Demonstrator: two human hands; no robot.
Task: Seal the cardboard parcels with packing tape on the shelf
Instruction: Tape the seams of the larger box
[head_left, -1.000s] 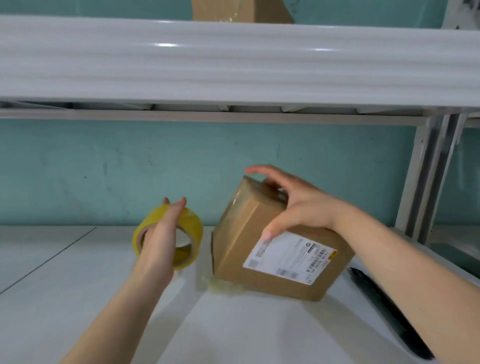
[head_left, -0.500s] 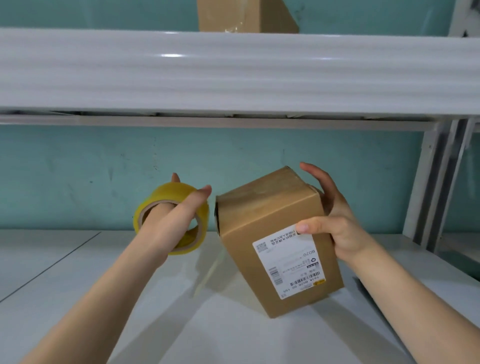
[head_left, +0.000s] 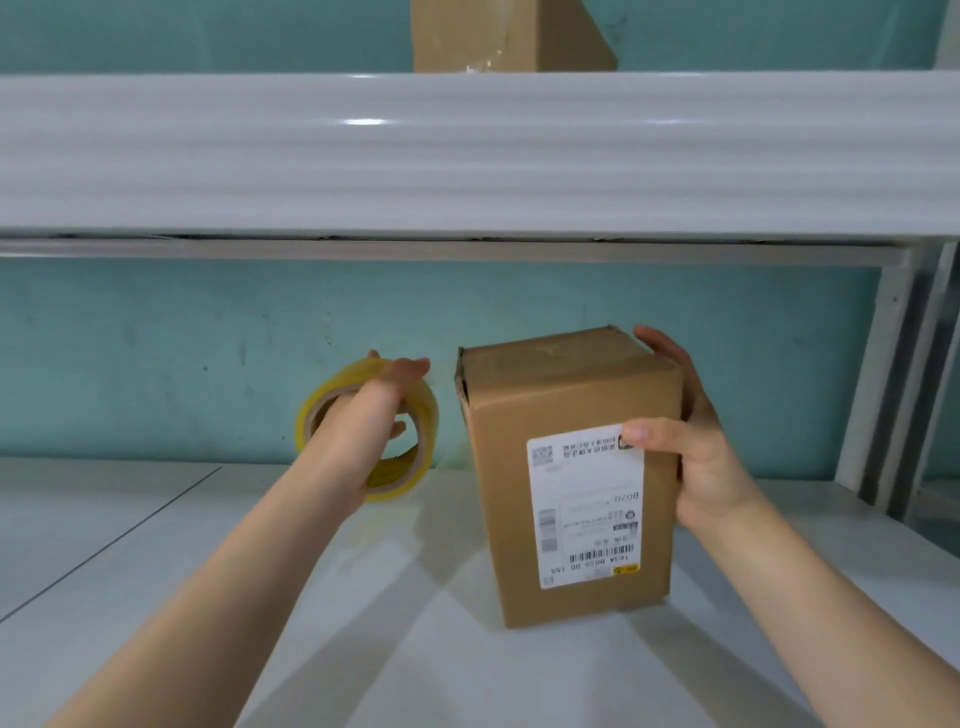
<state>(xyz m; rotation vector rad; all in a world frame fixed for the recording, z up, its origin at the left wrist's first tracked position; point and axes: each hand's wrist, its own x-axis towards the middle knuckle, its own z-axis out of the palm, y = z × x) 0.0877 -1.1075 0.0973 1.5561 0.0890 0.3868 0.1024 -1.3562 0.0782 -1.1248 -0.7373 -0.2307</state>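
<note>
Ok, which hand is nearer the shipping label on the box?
Right. The right hand grips the box, thumb on the label's upper right corner; the left hand is off to the box's left, holding the tape roll.

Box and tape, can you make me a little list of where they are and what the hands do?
box: stands on end on the white shelf, label facing the camera
tape roll: yellow, left of the box, apart from it
left hand: holds the tape roll
right hand: grips the box's right side, thumb on the label
upper shelf: second box
</note>
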